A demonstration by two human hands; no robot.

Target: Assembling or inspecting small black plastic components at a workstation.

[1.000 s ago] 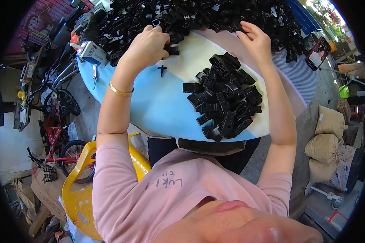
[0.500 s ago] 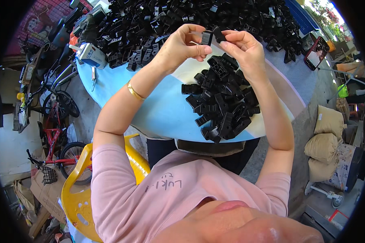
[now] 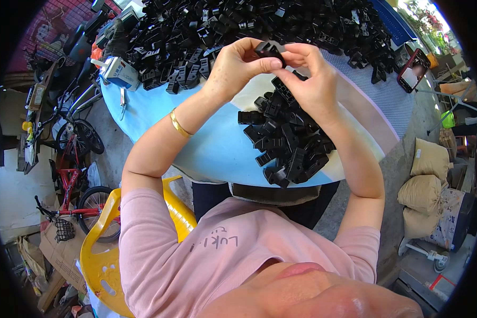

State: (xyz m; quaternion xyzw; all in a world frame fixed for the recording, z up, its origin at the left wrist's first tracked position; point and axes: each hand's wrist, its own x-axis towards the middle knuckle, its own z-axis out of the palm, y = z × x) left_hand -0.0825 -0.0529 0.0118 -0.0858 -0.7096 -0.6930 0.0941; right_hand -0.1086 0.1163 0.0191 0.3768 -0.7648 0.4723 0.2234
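Above the table, my left hand pinches a black plastic part between thumb and fingers. My right hand is closed at the other end of that part, its thumb and fingertips pressed in close; whether a second piece sits in its fingers is hard to see. Just below my hands lies a small pile of black plastic parts, partly covered by my right wrist. A much larger heap of similar black parts spreads over the far side of the table.
The light blue tabletop curves toward me. At its left are a blue-and-white carton and a small metal tool. A phone stands at the right. A yellow chair and a red bicycle are on the left, sacks on the right.
Half a second ago each hand held a black piece, slightly apart. My hands have since come together around the part, the right one moving left and slightly down.
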